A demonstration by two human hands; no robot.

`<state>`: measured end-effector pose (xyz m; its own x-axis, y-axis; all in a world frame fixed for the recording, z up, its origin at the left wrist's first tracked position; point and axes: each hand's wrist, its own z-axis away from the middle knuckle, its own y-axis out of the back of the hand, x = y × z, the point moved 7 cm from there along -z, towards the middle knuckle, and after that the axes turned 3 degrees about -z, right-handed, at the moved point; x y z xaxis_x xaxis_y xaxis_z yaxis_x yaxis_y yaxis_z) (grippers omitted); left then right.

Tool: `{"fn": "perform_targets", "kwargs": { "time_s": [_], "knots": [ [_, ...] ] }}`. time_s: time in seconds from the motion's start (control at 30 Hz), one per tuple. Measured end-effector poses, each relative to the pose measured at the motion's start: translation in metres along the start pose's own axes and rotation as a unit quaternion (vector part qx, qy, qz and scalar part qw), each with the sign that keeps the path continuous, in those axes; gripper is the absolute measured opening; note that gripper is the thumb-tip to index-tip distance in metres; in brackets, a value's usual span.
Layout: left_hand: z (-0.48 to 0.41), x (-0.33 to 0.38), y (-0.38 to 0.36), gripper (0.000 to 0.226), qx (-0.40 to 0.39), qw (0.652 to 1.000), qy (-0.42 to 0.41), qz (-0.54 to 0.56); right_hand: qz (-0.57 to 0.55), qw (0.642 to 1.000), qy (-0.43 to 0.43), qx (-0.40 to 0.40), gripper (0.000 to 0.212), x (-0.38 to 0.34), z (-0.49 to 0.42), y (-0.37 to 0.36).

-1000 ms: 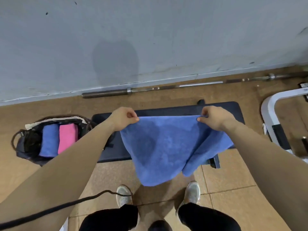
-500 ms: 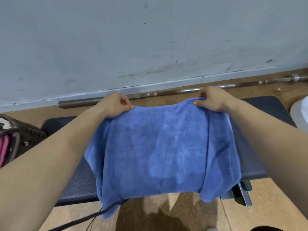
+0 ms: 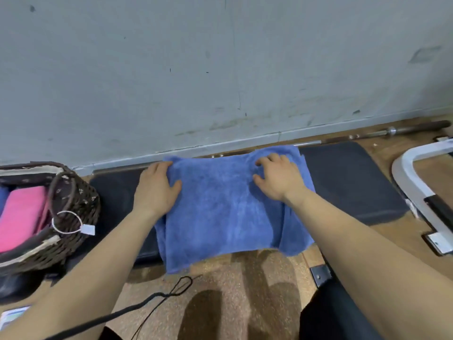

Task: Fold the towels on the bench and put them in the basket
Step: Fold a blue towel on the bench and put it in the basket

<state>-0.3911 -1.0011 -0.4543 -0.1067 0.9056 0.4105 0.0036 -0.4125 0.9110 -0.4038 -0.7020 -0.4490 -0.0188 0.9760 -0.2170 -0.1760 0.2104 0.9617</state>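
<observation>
A blue towel lies spread across the dark padded bench, its near edge hanging over the bench's front. My left hand rests on the towel's far left corner, thumb on top of the cloth and fingers at its edge. My right hand lies palm down on the towel's far right part with fingers slightly bent, pressing the cloth. A dark wicker basket stands at the bench's left end and holds a folded pink towel beside a blue one.
A grey wall rises just behind the bench, with a steel barbell lying along its foot. A white metal frame stands at the right. A black cord trails over the tan floor near my legs.
The towel has gone down from hanging between my raised hands to lying flat on the bench. My hands have let go of the pinched corners and now lie on the cloth.
</observation>
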Motion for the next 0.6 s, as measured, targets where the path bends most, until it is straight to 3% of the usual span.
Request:
{"fn": "perform_targets", "kwargs": {
  "time_s": [0.2,0.43,0.6],
  "knots": [
    [0.094,-0.038,-0.002,0.037,0.021,0.993,0.104,0.060,0.012,0.999,0.047,-0.017,0.049,-0.037,0.083,-0.028],
    [0.131,-0.041,0.008,0.038,0.081,0.990,0.108,0.047,0.001,0.993,0.118,0.018,0.048,-0.078,0.135,-0.068],
    [0.118,-0.038,-0.004,0.040,0.046,0.989,0.106,0.092,-0.044,0.994,0.098,0.025,0.048,-0.068,0.128,-0.077]
  ]
}}
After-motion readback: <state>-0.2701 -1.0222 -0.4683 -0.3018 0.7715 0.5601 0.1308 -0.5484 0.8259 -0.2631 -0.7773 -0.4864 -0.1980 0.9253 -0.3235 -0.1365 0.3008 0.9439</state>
